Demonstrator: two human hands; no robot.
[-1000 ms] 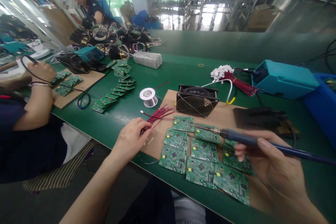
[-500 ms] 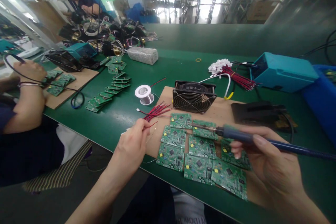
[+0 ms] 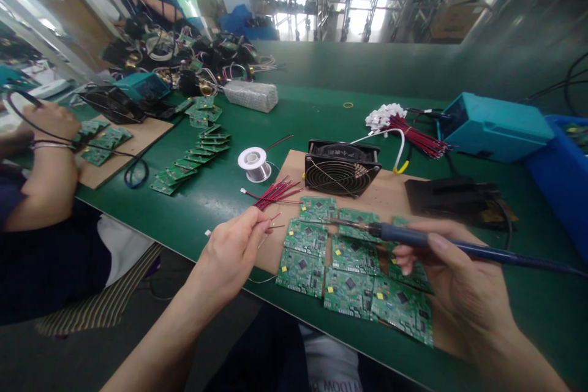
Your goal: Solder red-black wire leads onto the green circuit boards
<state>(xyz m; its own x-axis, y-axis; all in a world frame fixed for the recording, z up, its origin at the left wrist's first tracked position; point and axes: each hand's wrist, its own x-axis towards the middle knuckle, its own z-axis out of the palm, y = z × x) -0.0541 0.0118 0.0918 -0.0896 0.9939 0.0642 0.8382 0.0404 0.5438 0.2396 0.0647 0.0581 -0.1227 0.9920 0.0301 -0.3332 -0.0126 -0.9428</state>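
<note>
pale markings are seen on the hub of the black fan (image 3: pixel 342 168) and fine print on the circuit boards (image 3: pixel 350 285), but both are too small to be read. a single red wire (image 3: pixel 272 219) is pinched between thumb and fingers of the left hand (image 3: pixel 232 248), just over the near left corner of the cardboard mat (image 3: pixel 390 191), beside the boards. the blue-handled soldering iron (image 3: pixel 416 237) is clasped pen-fashion by the right hand (image 3: pixel 452 285), its metal tip held low over the upper row of boards; whether a board is touched cannot be told. the boards are laid edge to edge in rows on the mat, close to the table's near edge.

beyond the left hand a loose bundle of red wires (image 3: pixel 277 191) is spread at the mat's edge, and a solder spool (image 3: pixel 254 163) is stood on the green table (image 3: pixel 316 119) just past it. the fan is set at the mat's far side. to the right are found a black iron stand (image 3: pixel 452 199), a teal soldering station (image 3: pixel 493 125), a sheaf of red leads with white plugs (image 3: pixel 404 128) and a blue bin (image 3: pixel 567 177). the iron's cord is trailed rightward over bare table.

at the left, a co-worker's hand (image 3: pixel 48 119) is seen well apart, with a fanned row of boards (image 3: pixel 190 162) between. open green surface is left between the spool and that row, and beyond the fan.
</note>
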